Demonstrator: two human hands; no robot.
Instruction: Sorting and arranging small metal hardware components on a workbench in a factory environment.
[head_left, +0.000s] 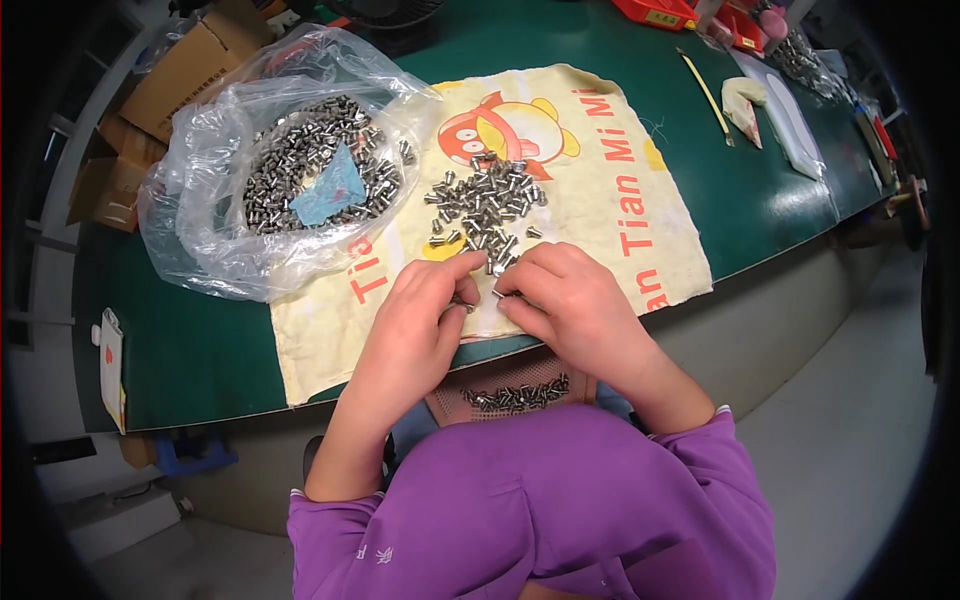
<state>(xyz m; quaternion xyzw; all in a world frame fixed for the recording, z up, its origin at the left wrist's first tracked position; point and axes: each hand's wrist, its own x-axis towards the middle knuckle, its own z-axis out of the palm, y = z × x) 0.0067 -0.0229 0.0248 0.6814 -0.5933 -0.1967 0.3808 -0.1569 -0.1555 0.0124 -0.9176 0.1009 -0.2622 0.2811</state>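
A loose pile of small silver screws (487,203) lies on a cream printed cloth (672,225) in front of me. At the pile's near edge, my left hand (408,318) is closed, with a bit of a metal screw showing between thumb and curled fingers. Close beside it on the right, my right hand (572,300) pinches a small screw (498,293) between thumb and fingertips. Below the table edge, a pinkish mesh basket (447,408) at my lap holds more screws (515,396).
A clear plastic bag (195,235) full of screws, with a blue scrap (330,188) on top, stands at left. Cardboard boxes (185,95) are behind it. Red bins (655,13) sit at the far right, and a yellow stick (706,95) lies on the green table (200,350).
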